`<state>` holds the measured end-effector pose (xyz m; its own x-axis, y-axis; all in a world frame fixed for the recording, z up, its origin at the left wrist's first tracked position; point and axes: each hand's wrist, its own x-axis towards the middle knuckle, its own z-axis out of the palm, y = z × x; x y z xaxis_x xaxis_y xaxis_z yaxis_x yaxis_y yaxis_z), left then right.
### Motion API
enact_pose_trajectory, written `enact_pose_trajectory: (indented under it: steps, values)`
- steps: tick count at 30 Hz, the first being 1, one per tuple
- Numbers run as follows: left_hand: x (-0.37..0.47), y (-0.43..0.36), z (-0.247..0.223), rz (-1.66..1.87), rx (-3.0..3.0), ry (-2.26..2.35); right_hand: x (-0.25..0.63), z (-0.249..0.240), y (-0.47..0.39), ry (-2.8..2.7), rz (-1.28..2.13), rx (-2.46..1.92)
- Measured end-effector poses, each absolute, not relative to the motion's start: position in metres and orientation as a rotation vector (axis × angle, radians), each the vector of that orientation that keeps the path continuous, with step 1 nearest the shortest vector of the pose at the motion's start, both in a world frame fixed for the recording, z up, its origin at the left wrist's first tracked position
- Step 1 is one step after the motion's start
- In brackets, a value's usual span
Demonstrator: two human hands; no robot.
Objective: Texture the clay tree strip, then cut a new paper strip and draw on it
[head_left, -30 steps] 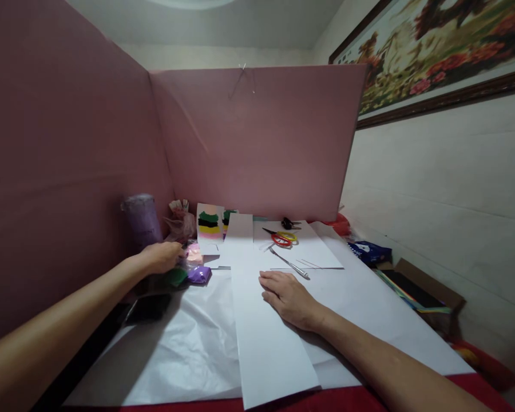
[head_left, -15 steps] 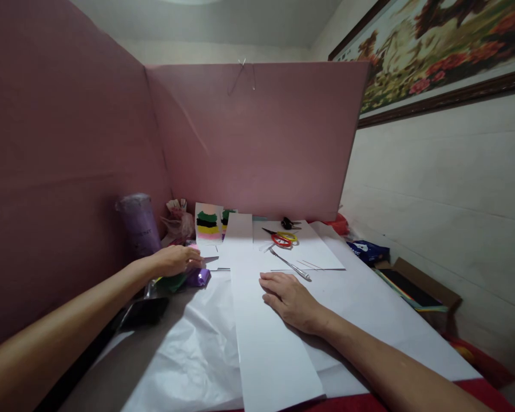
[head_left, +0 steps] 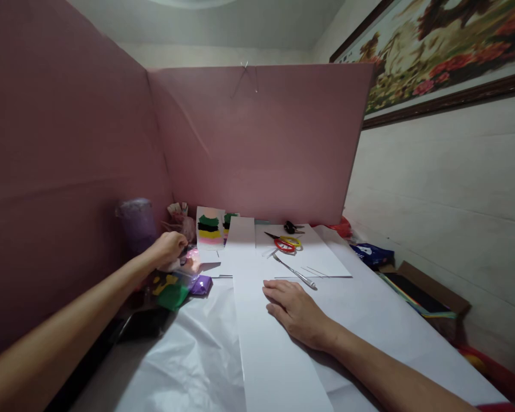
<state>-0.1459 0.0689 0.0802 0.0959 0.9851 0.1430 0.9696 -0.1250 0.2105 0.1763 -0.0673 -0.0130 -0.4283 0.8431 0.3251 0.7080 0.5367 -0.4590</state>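
Note:
My left hand [head_left: 170,249] is curled over a pile of coloured packets at the left; what its fingers hold, if anything, is hidden. Below and beside it lie a green packet [head_left: 173,296], a purple packet [head_left: 202,285] and a pink one [head_left: 193,260] in clear plastic. My right hand [head_left: 296,313] rests flat with fingers stretched out, on the right edge of a long white paper strip [head_left: 260,337]. Beyond its fingertips lies a slim silver-coloured tool [head_left: 295,271]. Scissors with red and yellow handles [head_left: 287,242] sit farther back on a white sheet.
A card with painted stripes [head_left: 210,229] leans at the back. Black-handled snips [head_left: 292,228] lie near the pink panel [head_left: 257,143]. A purple cylinder [head_left: 138,226] stands at left. Right of the table are a blue packet [head_left: 371,254] and an open cardboard box [head_left: 433,280].
My left hand has moved back and left, away from above the green and purple packets, and its fingers have curled in. The right hand stays on the paper strip.

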Motion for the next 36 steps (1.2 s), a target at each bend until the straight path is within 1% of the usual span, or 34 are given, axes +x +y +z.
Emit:
enact_pose_trajectory:
  steps: [5, 11, 19, 23, 26, 28, 30, 31, 32, 34, 36]
  values:
    - [-0.129, 0.084, 0.068, 0.098, 2.302, 2.21, 0.176, -0.014, -0.065, -2.242, 0.321, -1.259]
    - [-0.125, 0.088, 0.064, -0.013, 2.362, 2.283, 0.175, -0.016, -0.064, -2.227, 0.328, -1.262]
    - [-0.118, 0.073, 0.086, -0.022, 2.581, 2.305, 0.175, -0.015, -0.066, -2.224, 0.329, -1.282]
    - [-0.105, 0.057, 0.107, -0.012, 2.659, 2.368, 0.174, -0.011, -0.067, -2.234, 0.326, -1.283]
    - [-0.096, 0.036, 0.13, 0.056, 2.652, 2.448, 0.174, -0.01, -0.068, -2.234, 0.33, -1.275]
    - [-0.087, 0.02, 0.141, 0.202, 2.695, 2.41, 0.174, -0.01, -0.067, -2.23, 0.34, -1.267]
    - [-0.072, 0.004, 0.141, 0.372, 2.722, 2.292, 0.174, -0.012, -0.066, -2.214, 0.37, -1.249]
    - [-0.061, -0.004, 0.134, 0.665, 2.625, 2.091, 0.174, -0.013, -0.065, -2.184, 0.397, -1.236]
    - [-0.048, -0.012, 0.123, 0.793, 2.444, 1.899, 0.174, -0.014, -0.064, -2.133, 0.426, -1.214]
    - [-0.017, -0.028, 0.093, 0.866, 2.178, 1.484, 0.175, -0.016, -0.061, -1.962, 0.502, -1.14]
    - [0.013, -0.04, 0.058, 0.825, 2.001, 1.253, 0.177, -0.017, -0.058, -1.728, 0.62, -1.043]
